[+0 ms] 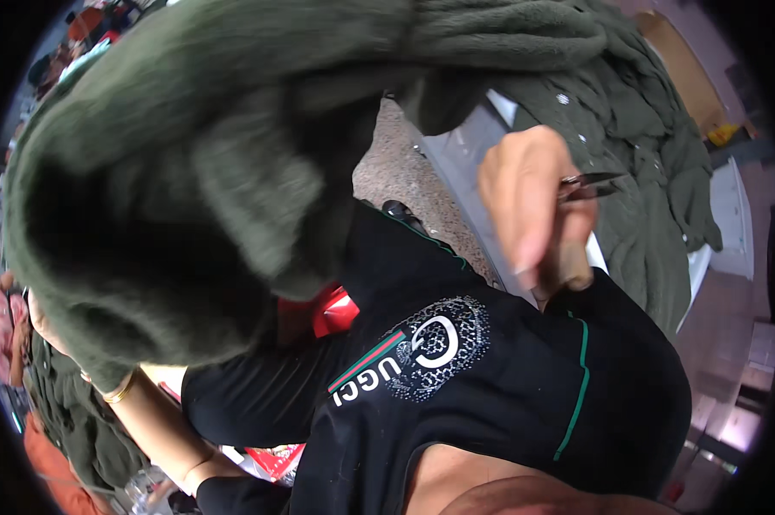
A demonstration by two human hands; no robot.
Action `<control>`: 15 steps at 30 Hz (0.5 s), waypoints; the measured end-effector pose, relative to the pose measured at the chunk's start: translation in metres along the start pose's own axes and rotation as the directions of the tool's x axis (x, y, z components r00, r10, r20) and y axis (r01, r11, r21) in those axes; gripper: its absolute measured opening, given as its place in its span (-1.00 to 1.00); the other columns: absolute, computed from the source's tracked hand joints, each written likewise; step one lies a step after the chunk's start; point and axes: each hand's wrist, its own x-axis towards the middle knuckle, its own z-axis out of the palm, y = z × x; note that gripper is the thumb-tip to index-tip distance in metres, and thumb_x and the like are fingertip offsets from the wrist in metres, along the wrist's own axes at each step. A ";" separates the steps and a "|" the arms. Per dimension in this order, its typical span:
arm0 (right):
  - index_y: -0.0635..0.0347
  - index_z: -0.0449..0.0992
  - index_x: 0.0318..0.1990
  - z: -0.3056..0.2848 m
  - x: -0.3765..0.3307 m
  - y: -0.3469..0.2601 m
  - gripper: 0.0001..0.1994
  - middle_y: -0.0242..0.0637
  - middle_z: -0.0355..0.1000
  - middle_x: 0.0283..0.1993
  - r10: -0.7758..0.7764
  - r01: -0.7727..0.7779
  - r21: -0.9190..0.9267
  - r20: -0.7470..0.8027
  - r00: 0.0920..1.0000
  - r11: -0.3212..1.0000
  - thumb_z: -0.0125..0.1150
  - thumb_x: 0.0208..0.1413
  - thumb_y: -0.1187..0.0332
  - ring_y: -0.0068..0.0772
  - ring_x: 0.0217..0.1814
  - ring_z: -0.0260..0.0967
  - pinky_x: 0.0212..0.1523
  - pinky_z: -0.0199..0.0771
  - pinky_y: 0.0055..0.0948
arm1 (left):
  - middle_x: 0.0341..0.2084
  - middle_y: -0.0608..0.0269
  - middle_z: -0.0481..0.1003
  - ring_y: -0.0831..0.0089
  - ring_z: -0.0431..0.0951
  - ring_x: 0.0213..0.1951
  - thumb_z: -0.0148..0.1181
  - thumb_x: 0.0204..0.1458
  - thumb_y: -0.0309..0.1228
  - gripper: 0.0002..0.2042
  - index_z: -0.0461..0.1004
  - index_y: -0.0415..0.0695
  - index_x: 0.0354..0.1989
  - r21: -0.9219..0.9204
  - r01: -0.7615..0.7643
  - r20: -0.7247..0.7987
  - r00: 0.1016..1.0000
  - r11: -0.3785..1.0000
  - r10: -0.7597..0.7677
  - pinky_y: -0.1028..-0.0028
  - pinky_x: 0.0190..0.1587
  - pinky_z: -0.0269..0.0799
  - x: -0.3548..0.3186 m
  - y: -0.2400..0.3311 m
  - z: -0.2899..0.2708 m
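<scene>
A large dark green fleecy garment (233, 94) hangs raised across the upper left, its lower part blurred by motion. At its left edge my left hand (46, 324) grips the fabric; most of the fingers are hidden by the cloth. A gold bracelet circles that wrist. My right hand (529, 202) is curled closed to the right of the garment. A pair of small dark thread snips (592, 182) sticks out of that hand, the blades pointing right. Beyond the right hand lies more dark green fabric (653, 197) with small shiny spots.
Grey-white panel (465, 154) stands beside the speckled floor (396, 154). Shiny red packaging (334, 311) lies by my lap. A brown cardboard piece (684, 77) is at the upper right. On the left are a person in pink (0, 322), dark green cloth (74, 412) and orange cloth (53, 459).
</scene>
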 end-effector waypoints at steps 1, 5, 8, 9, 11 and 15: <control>0.51 0.58 -0.11 -0.008 0.002 0.002 -0.44 -0.06 0.57 -0.50 -0.083 0.083 0.005 -0.024 0.996 0.997 0.51 -0.04 0.09 -0.41 -0.64 0.50 -0.75 0.28 -0.61 | 0.14 -0.09 0.44 0.08 0.49 0.12 -0.13 0.30 -0.30 -0.58 0.36 -0.30 0.21 0.634 -0.074 -0.413 0.809 0.770 0.417 0.05 0.23 0.38 -0.016 -0.016 0.012; 0.51 0.37 0.20 -0.004 0.008 0.006 -0.30 -0.22 0.54 -0.41 -0.181 0.061 -0.229 -0.551 0.815 0.972 0.52 -0.11 0.37 -0.69 -0.62 0.33 -0.61 0.24 -0.73 | 0.14 -0.09 0.45 0.08 0.49 0.12 -0.09 0.30 -0.30 -0.59 0.36 -0.31 0.21 0.426 0.066 -0.567 0.797 0.902 0.209 0.04 0.22 0.39 -0.081 0.016 -0.061; 0.24 0.28 0.36 -0.025 0.008 0.025 -0.27 -0.53 0.40 -0.43 -0.093 -0.554 -0.666 -0.677 0.730 0.499 0.33 -0.06 0.61 -0.96 -0.54 0.06 -0.55 0.01 -0.84 | 0.13 -0.09 0.45 0.07 0.49 0.12 -0.06 0.29 -0.31 -0.59 0.36 -0.31 0.21 0.147 0.178 -0.649 0.759 0.973 -0.041 0.03 0.22 0.39 0.008 -0.110 0.014; 0.24 0.24 0.39 -0.034 0.008 0.031 -0.27 -0.54 0.38 -0.42 0.018 -0.648 -0.615 -0.719 0.695 0.449 0.33 -0.01 0.57 -0.87 -0.50 0.08 -0.46 0.07 -0.79 | 0.13 -0.09 0.45 0.07 0.49 0.12 -0.04 0.29 -0.31 -0.59 0.36 -0.31 0.21 0.066 0.212 -0.665 0.738 0.975 -0.115 0.03 0.22 0.39 -0.006 -0.099 0.009; 0.21 0.29 0.36 -0.059 0.001 0.069 -0.27 -0.58 0.30 -0.47 0.096 -0.663 -0.524 -0.742 0.664 0.535 0.46 -0.02 0.46 -0.82 -0.46 0.10 -0.43 0.16 -0.74 | 0.12 -0.09 0.46 0.07 0.49 0.12 -0.02 0.28 -0.32 -0.59 0.35 -0.32 0.21 -0.117 0.263 -0.673 0.688 0.958 -0.271 0.02 0.21 0.39 -0.037 -0.079 -0.007; 0.29 0.27 0.35 -0.091 -0.028 0.135 -0.30 -0.49 0.41 -0.43 0.256 -0.753 -0.430 -0.757 0.601 0.498 0.42 0.04 0.39 -0.74 -0.39 0.26 -0.35 0.29 -0.65 | 0.10 -0.08 0.47 0.07 0.50 0.11 0.14 0.21 -0.37 -0.57 0.36 -0.32 0.20 -0.337 0.418 -0.523 0.662 0.844 -0.537 0.00 0.19 0.41 -0.053 -0.078 -0.007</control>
